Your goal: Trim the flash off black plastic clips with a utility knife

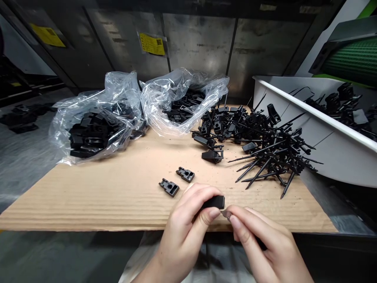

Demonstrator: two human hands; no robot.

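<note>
My left hand is closed around a black rectangular plastic part, its thumb below and fingers over the top. Between the thumb and forefinger of my right hand is pinched a small thin blade-like metal piece. Its tip meets the lower edge of the black part, close to my left thumb; the rest is hidden in my fingers. Just beyond my left hand, two flat black plastic parts with holes lie on the cardboard, a nearer one and a farther one.
A pile of black plastic parts and thin sprue sticks spreads over the cardboard sheet at right. Two clear plastic bags, a left one and a middle one, hold black parts. A white bin stands at far right.
</note>
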